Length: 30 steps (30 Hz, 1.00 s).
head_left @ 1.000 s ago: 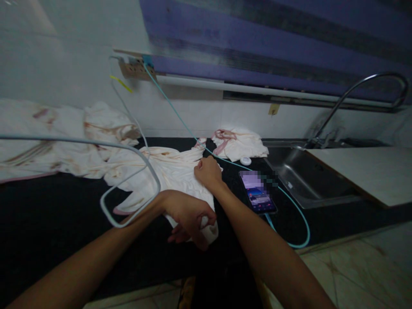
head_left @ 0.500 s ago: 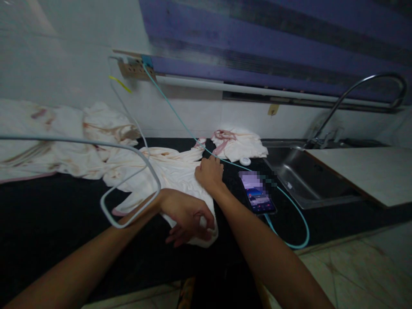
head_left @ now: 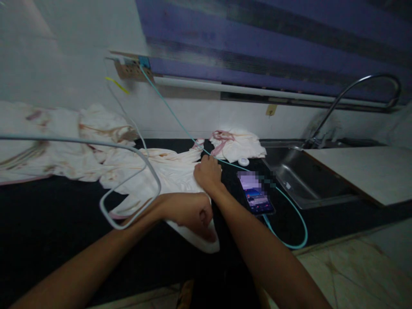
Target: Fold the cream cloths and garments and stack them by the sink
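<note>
A white cloth with brownish stains and a pink edge (head_left: 178, 174) lies rumpled on the dark countertop. My left hand (head_left: 189, 212) is closed on the cloth near its front corner, and a flap of it sticks out below the fist. Farther back, my right hand (head_left: 207, 174) rests with curled fingers on the cloth's right edge; its fingertips are hidden. More stained white cloth (head_left: 64, 128) is heaped to the left. Another white bundle with pink trim (head_left: 241, 145) sits against the wall, beyond my right hand.
A grey cable (head_left: 128, 148) loops in front of my left forearm. Right of my hands lies a lit phone (head_left: 257, 195) with a teal cable (head_left: 304, 227) running from it. A small white round object (head_left: 243, 162) is behind it. A steel sink (head_left: 309, 176) and a white board (head_left: 363, 171) stand farther right.
My left hand's fingers have closed from a loose spread into a fist on the cloth, whose front corner now shows more. My right hand stays in place.
</note>
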Each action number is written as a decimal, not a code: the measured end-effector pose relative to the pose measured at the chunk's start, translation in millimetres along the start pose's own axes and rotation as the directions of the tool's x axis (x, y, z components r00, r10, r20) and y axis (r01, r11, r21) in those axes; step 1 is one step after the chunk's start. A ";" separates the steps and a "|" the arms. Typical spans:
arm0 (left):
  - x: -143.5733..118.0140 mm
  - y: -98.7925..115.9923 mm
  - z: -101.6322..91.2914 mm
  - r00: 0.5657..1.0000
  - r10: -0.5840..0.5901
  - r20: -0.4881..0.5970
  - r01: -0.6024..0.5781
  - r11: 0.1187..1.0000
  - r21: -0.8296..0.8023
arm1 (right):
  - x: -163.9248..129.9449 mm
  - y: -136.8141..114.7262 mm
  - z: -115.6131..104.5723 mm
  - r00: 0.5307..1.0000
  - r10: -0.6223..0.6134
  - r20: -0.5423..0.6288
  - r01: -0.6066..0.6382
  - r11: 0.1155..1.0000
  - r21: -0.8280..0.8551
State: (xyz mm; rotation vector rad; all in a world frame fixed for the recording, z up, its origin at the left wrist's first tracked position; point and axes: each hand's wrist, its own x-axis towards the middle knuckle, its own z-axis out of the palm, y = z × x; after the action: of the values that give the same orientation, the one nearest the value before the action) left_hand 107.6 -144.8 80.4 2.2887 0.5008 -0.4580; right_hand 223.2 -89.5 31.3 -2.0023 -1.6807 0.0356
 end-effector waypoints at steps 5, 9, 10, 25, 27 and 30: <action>3.1 16.7 9.8 0.977 0.131 -0.169 -0.061 0.929 0.366 | 0.4 0.4 1.1 1.000 -0.009 -0.009 0.009 1.000 -0.005; -1.0 24.5 9.6 0.982 0.124 -0.143 -0.062 0.925 0.374 | -0.5 0.7 1.1 1.000 -0.013 -0.009 0.013 1.000 -0.017; -2.3 25.5 9.1 0.984 0.118 -0.132 -0.063 0.929 0.364 | -0.6 0.8 1.1 1.000 -0.014 -0.004 0.014 1.000 -0.022; 2.6 -2.3 -1.3 0.879 0.140 -0.455 0.150 0.825 0.544 | 4.9 8.3 -2.5 1.000 -0.019 -0.014 0.018 0.998 -0.067; 4.0 -13.1 -4.2 0.862 0.162 -0.480 0.148 0.826 0.544 | 5.5 8.0 -5.1 1.000 -0.006 -0.021 0.005 0.998 -0.061; 5.0 -26.3 -6.5 0.886 0.107 -0.450 0.158 0.845 0.512 | 5.2 5.1 -11.3 0.996 0.007 -0.091 -0.010 0.999 -0.035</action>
State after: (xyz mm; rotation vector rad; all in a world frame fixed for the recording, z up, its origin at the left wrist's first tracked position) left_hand 100.4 -121.8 67.0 2.9670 0.7068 -0.0403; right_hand 232.9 -89.4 40.6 -2.0062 -1.6260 -0.0816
